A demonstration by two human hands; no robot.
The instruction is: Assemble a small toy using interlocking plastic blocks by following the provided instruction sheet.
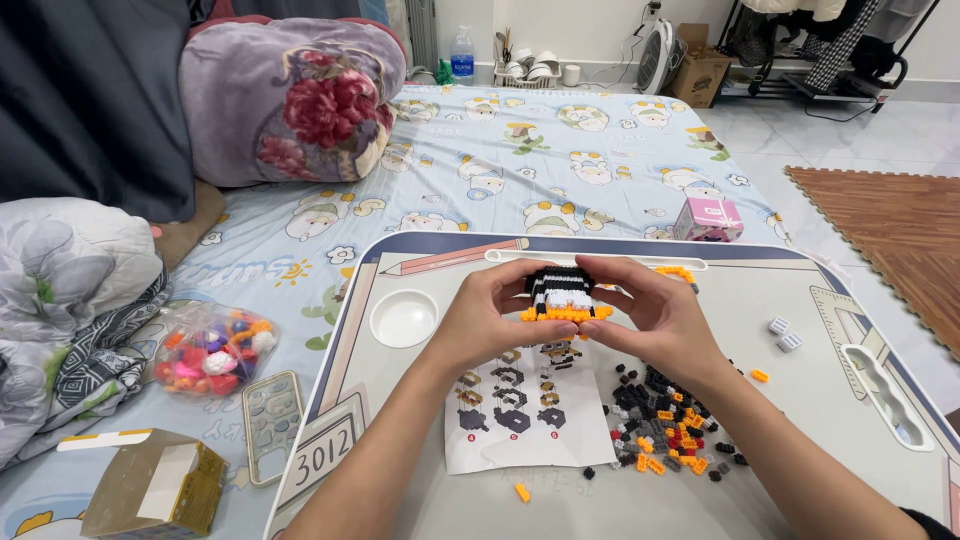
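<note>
Both the left hand (492,318) and right hand (648,310) pinch the small black-white-orange brick figure (562,296); squeezing unevenly could probably pop its orange base bricks loose

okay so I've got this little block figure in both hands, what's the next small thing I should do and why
Probably free your right hand and pick one brick from the loose brick pile. Both hands now grip the black, white and orange block figure above the instruction sheet, and many pieces lie unused beside it.
</note>
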